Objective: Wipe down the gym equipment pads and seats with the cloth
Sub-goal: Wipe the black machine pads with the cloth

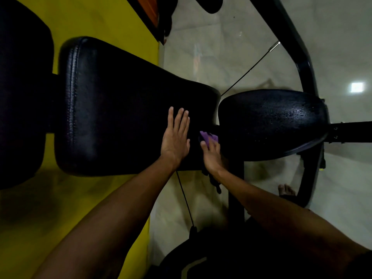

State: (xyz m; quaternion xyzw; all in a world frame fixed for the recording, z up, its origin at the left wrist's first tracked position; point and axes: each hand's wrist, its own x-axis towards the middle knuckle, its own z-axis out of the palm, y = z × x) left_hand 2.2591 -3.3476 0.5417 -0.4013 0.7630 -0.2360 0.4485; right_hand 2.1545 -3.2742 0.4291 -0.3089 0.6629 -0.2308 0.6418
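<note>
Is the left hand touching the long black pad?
Touching. The head view shows the left hand lying flat, fingers straight, palm down on the long black pad. The right hand grips the purple cloth beside it.

The floor (221,57) is pale, glossy tile with faint joint lines. A bright square light reflection (357,87) shows near its right edge. A yellow surface (100,21) borders the floor's left edge, and an orange-brown panel (149,9) adjoins it at the top.

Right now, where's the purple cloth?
Head view, just right of centre: the purple cloth is held in the right hand at the narrow end of the long black pad, next to the seat pad and the flat left hand.
</note>
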